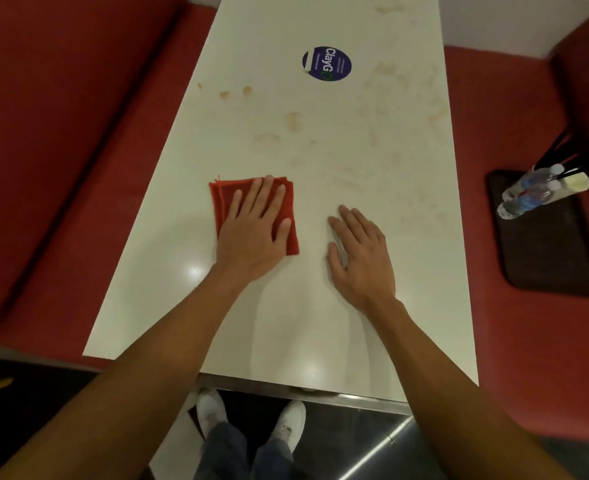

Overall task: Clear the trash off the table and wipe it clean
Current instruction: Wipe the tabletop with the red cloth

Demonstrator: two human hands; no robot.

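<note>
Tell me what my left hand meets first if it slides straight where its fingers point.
The left hand on the red cloth would first cross the brownish stains, then probably the blue sticker.

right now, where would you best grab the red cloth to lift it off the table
I'd pinch the red cloth at its bare near right corner, coming from the right with the free right hand. It lies flat and folded, and the left hand presses its middle.
</note>
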